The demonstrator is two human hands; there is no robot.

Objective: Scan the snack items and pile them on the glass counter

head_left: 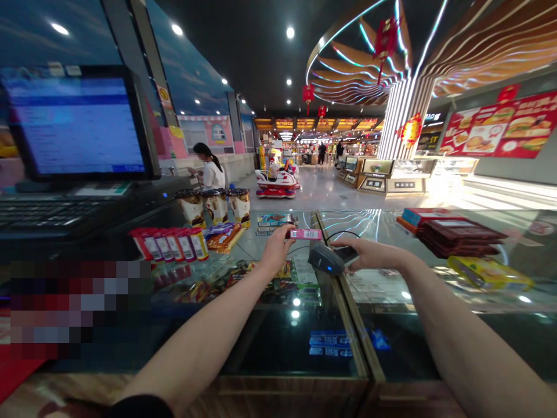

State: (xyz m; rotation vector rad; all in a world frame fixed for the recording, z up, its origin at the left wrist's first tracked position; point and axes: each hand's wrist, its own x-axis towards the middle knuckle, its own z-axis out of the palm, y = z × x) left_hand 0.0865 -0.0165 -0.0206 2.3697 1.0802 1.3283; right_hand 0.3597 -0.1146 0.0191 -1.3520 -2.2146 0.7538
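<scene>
My left hand [277, 249] is closed on the end of a small pink box [306, 234], whose barcode side shows. Just to the right, my right hand [365, 254] has its fingers around the handle of a dark barcode scanner [325, 260]; a blue light glows on the scanner's head. The box is held slightly above and left of the scanner, over the glass counter [270, 325]. Behind my left hand lie a few flat blue boxes [274, 220], partly covered by it.
A monitor [82, 125] and keyboard [39, 217] stand at left. Lidded cups [216, 208], coloured tubes [174, 244] and snack packets [226, 237] sit beside them. At right are brown packs [461, 232] and a yellow package [489, 273]. A person [211, 168] is beyond the counter.
</scene>
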